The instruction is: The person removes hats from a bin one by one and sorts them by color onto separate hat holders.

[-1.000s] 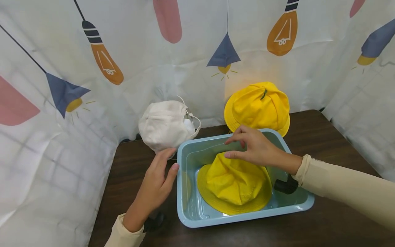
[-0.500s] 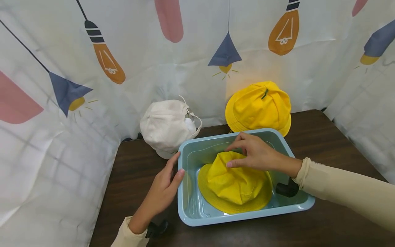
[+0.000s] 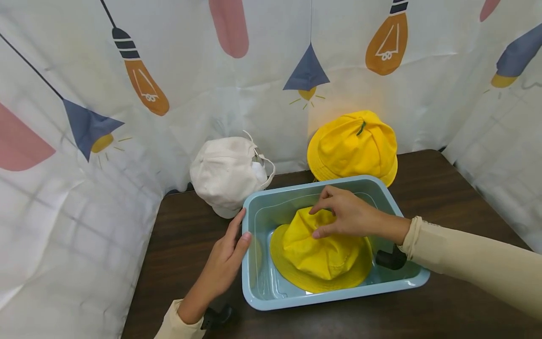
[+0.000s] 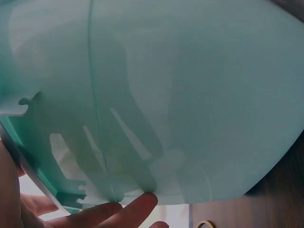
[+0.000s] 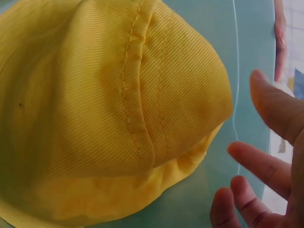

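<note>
A yellow bucket hat (image 3: pixel 317 254) lies crown up inside a light blue plastic basin (image 3: pixel 338 301). My right hand (image 3: pixel 345 214) hovers over its crown with thumb and fingers apart; in the right wrist view, a gap shows between the fingertips (image 5: pixel 237 149) and the yellow cloth. At the basin's left side, my left hand (image 3: pixel 222 259) has its fingertips and thumb at the rim. The left wrist view has these fingers (image 4: pixel 135 209) extended along the outer wall, which fills most of that picture.
Behind the basin stand a white cap (image 3: pixel 228 172) on the left and a second yellow bucket hat (image 3: pixel 355 148) on the right. Everything is on a dark wooden table (image 3: pixel 178 245), with a lamp-patterned curtain (image 3: pixel 262 103) hanging behind and at the sides.
My left hand has moved slightly right and come to the basin's rim. The right hand has dipped a little over the hat. The basin and hats stay put.
</note>
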{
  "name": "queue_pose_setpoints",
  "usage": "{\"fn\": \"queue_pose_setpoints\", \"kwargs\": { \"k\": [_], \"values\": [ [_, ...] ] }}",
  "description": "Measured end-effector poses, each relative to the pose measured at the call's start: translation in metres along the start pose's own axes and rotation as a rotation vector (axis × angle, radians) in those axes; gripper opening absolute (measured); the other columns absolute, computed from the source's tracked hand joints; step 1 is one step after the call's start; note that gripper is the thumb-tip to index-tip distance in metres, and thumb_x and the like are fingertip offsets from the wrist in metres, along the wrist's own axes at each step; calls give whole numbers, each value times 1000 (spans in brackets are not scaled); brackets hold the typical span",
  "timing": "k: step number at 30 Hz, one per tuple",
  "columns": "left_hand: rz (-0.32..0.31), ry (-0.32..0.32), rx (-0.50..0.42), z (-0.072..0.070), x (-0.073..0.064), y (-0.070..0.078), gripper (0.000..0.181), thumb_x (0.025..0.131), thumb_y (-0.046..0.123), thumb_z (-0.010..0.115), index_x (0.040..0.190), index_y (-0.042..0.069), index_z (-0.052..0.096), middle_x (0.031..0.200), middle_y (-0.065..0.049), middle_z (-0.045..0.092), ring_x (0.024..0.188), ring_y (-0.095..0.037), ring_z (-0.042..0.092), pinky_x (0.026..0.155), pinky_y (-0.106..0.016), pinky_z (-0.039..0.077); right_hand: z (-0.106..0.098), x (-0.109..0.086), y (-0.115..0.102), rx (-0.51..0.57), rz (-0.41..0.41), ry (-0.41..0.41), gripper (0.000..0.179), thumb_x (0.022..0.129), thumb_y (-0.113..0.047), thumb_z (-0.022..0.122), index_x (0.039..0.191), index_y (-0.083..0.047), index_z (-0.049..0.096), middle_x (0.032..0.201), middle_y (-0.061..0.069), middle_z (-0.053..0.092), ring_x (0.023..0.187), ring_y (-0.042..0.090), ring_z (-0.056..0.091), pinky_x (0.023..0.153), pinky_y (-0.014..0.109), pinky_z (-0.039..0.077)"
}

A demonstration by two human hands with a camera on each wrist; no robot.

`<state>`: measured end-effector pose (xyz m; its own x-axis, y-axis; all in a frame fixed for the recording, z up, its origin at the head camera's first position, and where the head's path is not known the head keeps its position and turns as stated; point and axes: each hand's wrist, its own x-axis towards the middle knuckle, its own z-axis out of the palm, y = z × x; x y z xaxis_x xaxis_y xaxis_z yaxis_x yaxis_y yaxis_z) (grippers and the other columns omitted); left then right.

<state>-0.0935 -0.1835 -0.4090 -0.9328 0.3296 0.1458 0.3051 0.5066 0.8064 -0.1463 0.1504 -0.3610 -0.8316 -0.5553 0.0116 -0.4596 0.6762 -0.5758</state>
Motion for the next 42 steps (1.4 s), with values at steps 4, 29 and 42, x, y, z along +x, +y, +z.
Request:
{"fn": "queue_pose_setpoints", "kwargs": {
  "k": [4,29,42],
  "values": [
    [-12,-4,-11,1,-1,0,57,111,33,43,163,34,19,155,-5,49,117,-22,65,96,-44,58,1,-1,1,-24,0,-15,44,75,-48,89,105,-17,79,104,2,56,85,15,49,70,26,44],
    [3,-2,-44,2,0,-2,57,111,32,43,163,32,20,159,-4,45,123,-24,63,98,-46,56,2,-3,6,-11,-94,-6,6,80,-25,87,82,-22,82,93,-6,59,78,9,51,66,22,48],
    [2,-14,-53,1,0,-1,58,111,32,42,164,32,18,163,-4,39,124,-27,62,99,-46,55,-15,-11,-4,83,13,128,10,80,-25,88,75,-29,80,94,-7,58,79,10,56,66,23,51]
  ]
}}
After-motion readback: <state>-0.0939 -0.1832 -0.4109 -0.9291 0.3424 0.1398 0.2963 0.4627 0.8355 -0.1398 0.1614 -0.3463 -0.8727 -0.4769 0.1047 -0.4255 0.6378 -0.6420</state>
